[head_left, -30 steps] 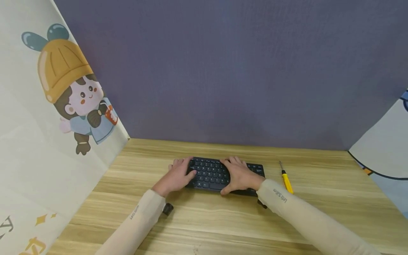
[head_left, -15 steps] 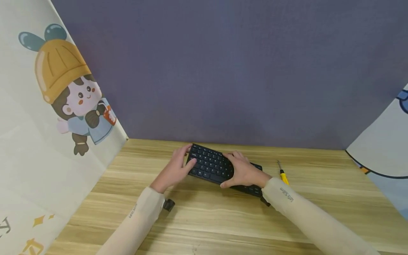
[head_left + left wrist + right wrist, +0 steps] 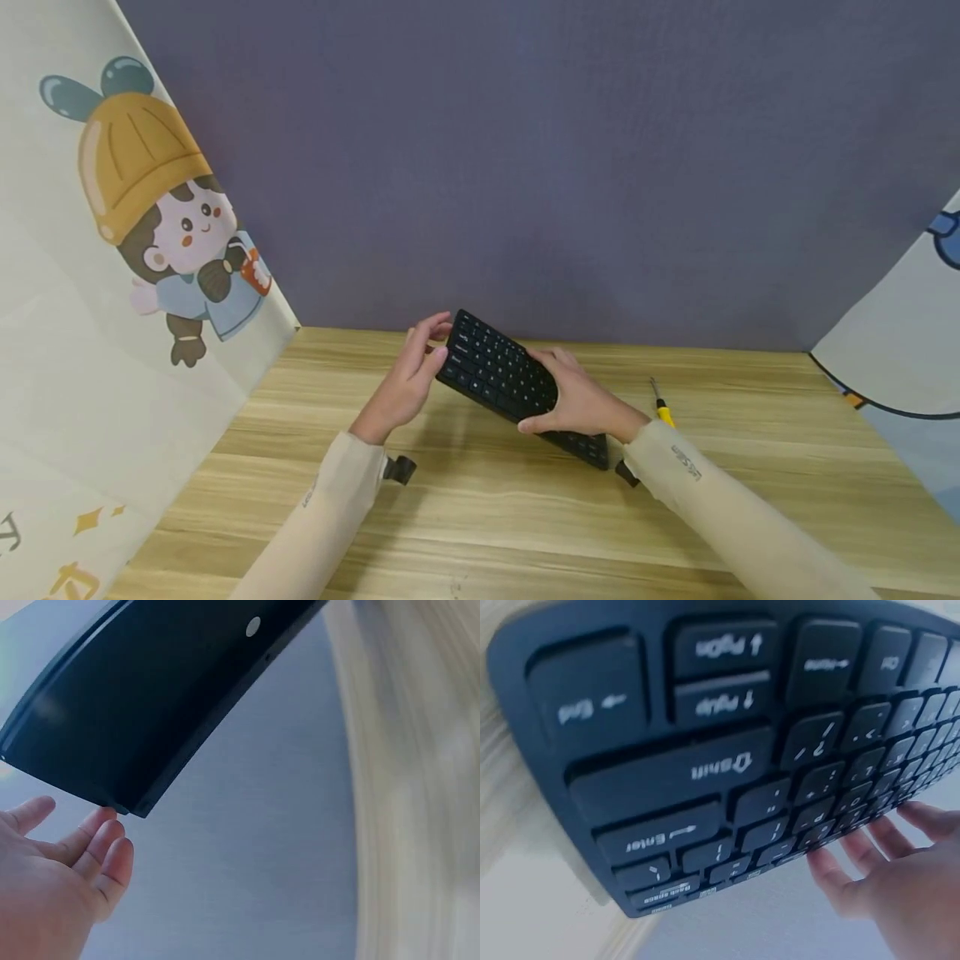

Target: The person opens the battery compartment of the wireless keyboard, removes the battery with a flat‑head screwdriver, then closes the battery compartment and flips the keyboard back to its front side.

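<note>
A black keyboard [image 3: 491, 371] is raised at a slant over the wooden table, its left end higher than its right. My right hand [image 3: 581, 400] grips it across its width, thumb on the near long edge and fingers at the far one. At the raised left end, my left hand [image 3: 405, 379] has its thumb and fingertips right at the short edge, fingers loosely extended. The left wrist view shows the keyboard's dark underside [image 3: 135, 697] with a round white spot, fingertips at one corner. Enter and Shift keys [image 3: 667, 772] face the right wrist view.
A yellow-handled screwdriver [image 3: 663, 412] lies on the table to the right, partly behind the right sleeve [image 3: 705, 479]. The wooden table [image 3: 480, 533] meets a dark blue-grey panel [image 3: 525, 167] at the back. A wall with a cartoon figure [image 3: 180, 225] stands at the left.
The keyboard has gone from lying flat to tilted, its left end lifted and swung away from me. My right hand keeps its grip; the left rose with that end and its fingers loosened.
</note>
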{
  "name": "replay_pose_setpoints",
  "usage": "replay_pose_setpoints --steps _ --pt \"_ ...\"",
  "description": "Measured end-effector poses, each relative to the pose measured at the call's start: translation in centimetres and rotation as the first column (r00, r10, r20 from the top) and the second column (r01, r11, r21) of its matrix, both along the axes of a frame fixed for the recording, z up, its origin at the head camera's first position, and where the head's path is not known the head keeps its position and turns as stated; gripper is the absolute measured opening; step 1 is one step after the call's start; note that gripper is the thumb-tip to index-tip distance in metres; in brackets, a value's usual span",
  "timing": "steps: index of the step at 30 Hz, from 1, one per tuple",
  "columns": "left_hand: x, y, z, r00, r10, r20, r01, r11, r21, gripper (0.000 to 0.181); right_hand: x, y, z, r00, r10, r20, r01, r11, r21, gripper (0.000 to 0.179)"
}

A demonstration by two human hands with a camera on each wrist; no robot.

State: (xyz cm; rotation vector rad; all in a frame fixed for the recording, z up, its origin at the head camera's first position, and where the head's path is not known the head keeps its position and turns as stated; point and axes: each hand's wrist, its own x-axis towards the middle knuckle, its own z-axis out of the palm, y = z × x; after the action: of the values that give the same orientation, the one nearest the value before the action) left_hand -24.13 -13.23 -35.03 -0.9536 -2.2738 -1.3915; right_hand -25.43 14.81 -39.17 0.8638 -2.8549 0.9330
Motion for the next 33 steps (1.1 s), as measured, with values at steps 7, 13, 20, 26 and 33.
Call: replay_pose_setpoints --steps 7,13,20,26,33 --pt "1.3 0.8 2.2 0.999 -0.040 -0.016 0.041 0.997 0.059 0.043 0.3 0.0 0.3 1.000 0.004 0.004 -0.004 0.999 -0.036 0.119" --pt "-0.1 0.6 1.1 0.997 -0.062 -0.036 0.065 0.995 0.077 0.044 0.6 0.0 0.4 1.000 0.001 0.003 -0.001 0.998 -0.067 0.117" --pt "-0.1 0.9 1.7 0.991 -0.096 -0.094 0.106 0.989 0.104 0.044 0.8 -0.3 0.3 1.000 0.012 -0.027 -0.015 0.993 -0.121 0.114" --pt "1.5 1.8 3.8 0.983 -0.134 -0.124 0.149 0.981 0.124 0.045 1.2 -0.7 0.4 0.999 0.011 -0.041 -0.018 0.987 -0.162 0.111" --pt "3.2 2.7 6.1 0.966 -0.179 -0.189 0.206 0.969 0.134 0.046 1.6 -1.4 0.6 0.997 0.052 -0.051 -0.062 0.969 -0.238 0.108"
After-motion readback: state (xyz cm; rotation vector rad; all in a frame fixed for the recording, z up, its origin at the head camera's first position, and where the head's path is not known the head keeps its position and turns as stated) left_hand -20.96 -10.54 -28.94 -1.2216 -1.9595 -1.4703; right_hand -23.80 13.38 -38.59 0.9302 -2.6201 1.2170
